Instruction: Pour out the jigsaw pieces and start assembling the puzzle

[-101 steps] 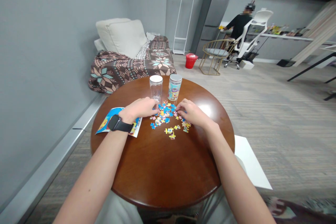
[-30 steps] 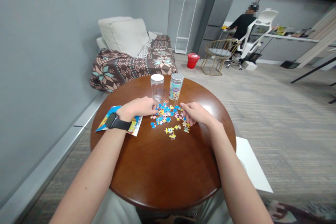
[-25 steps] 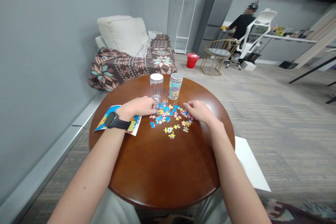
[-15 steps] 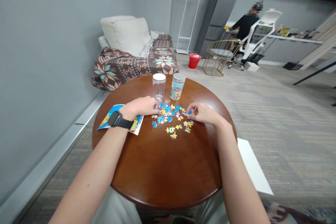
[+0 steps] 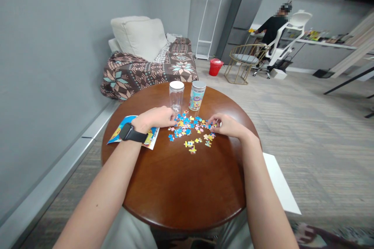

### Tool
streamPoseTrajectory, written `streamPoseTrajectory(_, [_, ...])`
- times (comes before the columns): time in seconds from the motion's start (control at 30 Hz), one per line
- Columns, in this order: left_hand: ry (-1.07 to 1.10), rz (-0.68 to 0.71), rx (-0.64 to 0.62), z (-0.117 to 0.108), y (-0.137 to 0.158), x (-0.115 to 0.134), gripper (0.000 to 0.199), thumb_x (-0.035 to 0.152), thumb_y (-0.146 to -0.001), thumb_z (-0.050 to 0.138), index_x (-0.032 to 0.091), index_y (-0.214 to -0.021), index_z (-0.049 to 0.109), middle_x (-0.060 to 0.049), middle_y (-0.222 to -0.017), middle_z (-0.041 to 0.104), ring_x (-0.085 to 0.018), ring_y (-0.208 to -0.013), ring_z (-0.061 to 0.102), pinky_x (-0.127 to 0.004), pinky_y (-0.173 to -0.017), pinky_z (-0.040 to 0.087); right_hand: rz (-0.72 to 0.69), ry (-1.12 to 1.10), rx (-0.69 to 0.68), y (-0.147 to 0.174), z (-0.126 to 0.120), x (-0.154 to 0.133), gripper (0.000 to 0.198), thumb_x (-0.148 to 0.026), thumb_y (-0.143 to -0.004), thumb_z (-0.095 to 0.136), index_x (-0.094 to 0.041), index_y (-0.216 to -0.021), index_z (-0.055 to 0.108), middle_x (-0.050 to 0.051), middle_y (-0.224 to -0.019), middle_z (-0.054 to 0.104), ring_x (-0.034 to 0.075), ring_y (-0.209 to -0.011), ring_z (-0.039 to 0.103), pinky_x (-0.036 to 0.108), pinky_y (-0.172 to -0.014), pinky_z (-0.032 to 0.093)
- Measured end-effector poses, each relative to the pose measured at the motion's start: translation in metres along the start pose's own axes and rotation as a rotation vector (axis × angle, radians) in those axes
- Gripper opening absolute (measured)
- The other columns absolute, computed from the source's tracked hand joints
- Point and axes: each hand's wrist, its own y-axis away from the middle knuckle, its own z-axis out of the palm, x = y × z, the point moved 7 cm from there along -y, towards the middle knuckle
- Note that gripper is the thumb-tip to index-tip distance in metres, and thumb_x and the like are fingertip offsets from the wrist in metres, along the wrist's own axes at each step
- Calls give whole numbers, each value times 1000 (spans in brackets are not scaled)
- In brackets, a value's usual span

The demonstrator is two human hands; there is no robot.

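Observation:
Loose puzzle pieces (image 5: 187, 124), mostly blue, yellow and pink, lie in a spread pile on the round brown table (image 5: 184, 186). At the pile's left edge rests my left hand (image 5: 161, 117), fingers curled down and together; whatever they hold is hidden. My right hand (image 5: 223, 125) is at the right edge with thumb and fingers pinched at a puzzle piece. A few joined yellow pieces (image 5: 191, 146) lie nearer to me. Under my left wrist is a printed picture sheet (image 5: 153, 140), partly covered by my arm and watch.
Behind the pile stand a clear jar (image 5: 176, 97) with a white lid and a printed jar (image 5: 197, 95) with a silvery lid. Beyond the table are a blanket-covered sofa (image 5: 152, 70), a red bin (image 5: 215, 67), chairs and a person (image 5: 274, 27) at a counter.
My right fingers have shifted very slightly at the pile's edge. The whole view has moved a little; the left hand stays in place.

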Motion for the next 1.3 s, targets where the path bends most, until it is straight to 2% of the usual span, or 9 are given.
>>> streamPoseTrajectory(0.37, [-10,10,-6,-3,2,5,29,42,-81,48,20,-80,67,-6,-76,68,-16,-61,56,-27,-57,34,-52,-24,1,-2,2,-4,12,-14,-68,66,-16,-78,71,3,-81,69,12,-67,57,21,-62,44])
streamPoseTrajectory(0.53, [-9,16,4,-3,1,5,30,43,-82,48,20,-80,66,-5,-77,69,-16,-61,57,-26,-55,34,-67,-76,3,-2,3,-2,20,-9,-73,54,-16,-83,70,1,-72,69,11,-62,57,22,-61,42])
streamPoseTrajectory(0.8, [1,-7,-2,-2,2,4,28,44,-80,49,21,-81,66,-5,-77,68,-16,-61,55,-27,-55,33,-37,-145,-68,-1,4,0,22,-21,-64,72,-16,-86,70,0,-71,67,12,-62,56,22,-58,42])
streamPoseTrajectory(1.0, [22,-3,-4,-1,2,3,28,43,-79,49,21,-80,66,-5,-77,68,-16,-61,56,-27,-55,33,-45,-288,-49,-2,4,-2,16,-24,-73,66,-15,-85,70,2,-70,68,12,-65,58,23,-62,45])
streamPoseTrajectory(1.3, [12,2,-9,-1,2,3,27,44,-79,52,22,-80,66,-5,-78,69,-17,-61,57,-27,-54,33,-10,-427,27,-4,0,-1,18,-24,-71,69,-14,-85,64,2,-67,68,12,-59,60,24,-58,47])
